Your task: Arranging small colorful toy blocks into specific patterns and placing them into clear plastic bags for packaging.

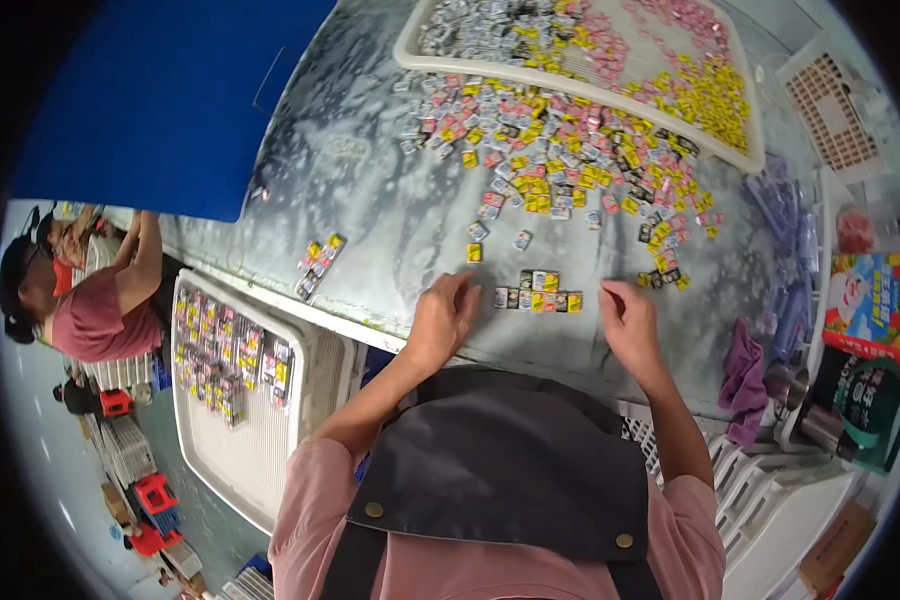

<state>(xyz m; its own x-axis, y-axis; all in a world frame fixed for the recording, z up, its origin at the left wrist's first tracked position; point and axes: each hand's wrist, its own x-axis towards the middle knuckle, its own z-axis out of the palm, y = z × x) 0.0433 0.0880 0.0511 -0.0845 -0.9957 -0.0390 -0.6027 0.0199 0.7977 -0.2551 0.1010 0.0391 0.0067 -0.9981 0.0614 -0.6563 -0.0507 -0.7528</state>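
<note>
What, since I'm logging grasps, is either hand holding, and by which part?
Nothing is visibly held: left hand and right hand flank the grouped pieces, though either grip could hide one.

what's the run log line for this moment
left hand: left of block cluster | right hand: right of cluster | loose blocks: beyond hands | tray: farther back

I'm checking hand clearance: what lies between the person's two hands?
In the head view, a cluster of small multicoloured pieces lies on the table between the left hand and right hand, apart from both.
</note>
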